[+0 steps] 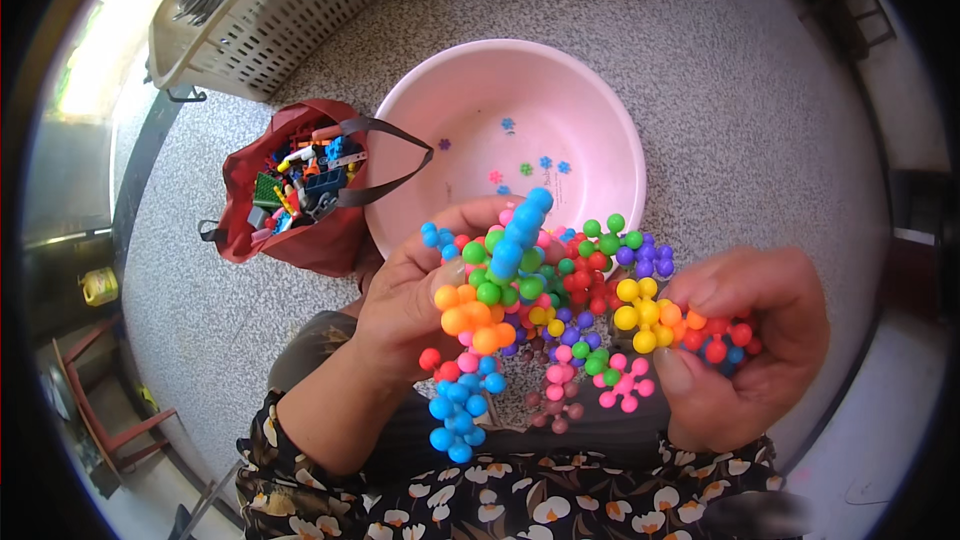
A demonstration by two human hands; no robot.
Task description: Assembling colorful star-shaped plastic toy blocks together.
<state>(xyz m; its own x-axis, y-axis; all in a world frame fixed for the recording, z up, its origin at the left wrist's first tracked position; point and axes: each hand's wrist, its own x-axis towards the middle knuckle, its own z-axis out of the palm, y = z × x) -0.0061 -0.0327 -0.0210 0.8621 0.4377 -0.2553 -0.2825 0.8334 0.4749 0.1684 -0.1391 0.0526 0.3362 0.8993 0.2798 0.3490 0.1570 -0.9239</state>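
Left hand [405,305] grips multicoloured knobbed-plastic cluster [530,288]; right hand [775,350] pinches yellow-orange-red knobbed-plastic chain [676,325]; hard tug might scatter pieces outside pink plastic basin [638,155], short of near rim.

Multicoloured pieces [584,281], pink basin [450,90], red bag [335,243], floral clothing [550,508]

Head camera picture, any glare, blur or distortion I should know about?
Head view: white glare washes out the upper left; the edge of the grey speckled floor curves; the multicoloured knobbed plastic pieces look fairly sharp; a dark blurred patch covers the lower right of the black floral garment.
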